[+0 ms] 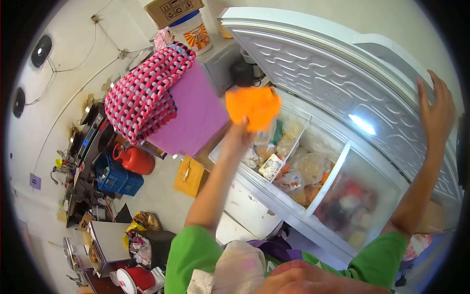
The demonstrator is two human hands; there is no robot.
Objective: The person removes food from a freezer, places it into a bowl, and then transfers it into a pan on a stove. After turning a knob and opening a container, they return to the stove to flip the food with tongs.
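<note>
1. The person's left hand (238, 137) is closed on the lower edge of an orange cloth (253, 107); the thumb shows in front, and the other fingers are mostly hidden.
2. The right hand (437, 116), well apart to the right, has its fingers extended and slightly spread at the edge of a raised freezer lid (313, 63); how firmly they press cannot be told.
3. Under and to the right of the left fingers is an open chest freezer (289, 202), with bagged food (309, 167) inside and a frosted glass panel (374, 198) over its right part.
4. Just left of the left fingers is a purple surface (198, 115), partly covered by a pink and black woven mat (142, 88).
5. Beyond those fingers, up and to the left, a cardboard box (174, 11) sits on a white bucket (197, 35).
6. Farther left of them, a yellow-brown stool (187, 177), red gas cylinder (136, 159) and blue crate (115, 177) stand on the floor (164, 196); two dark fans (42, 50) hang on the pale wall (73, 29).
</note>
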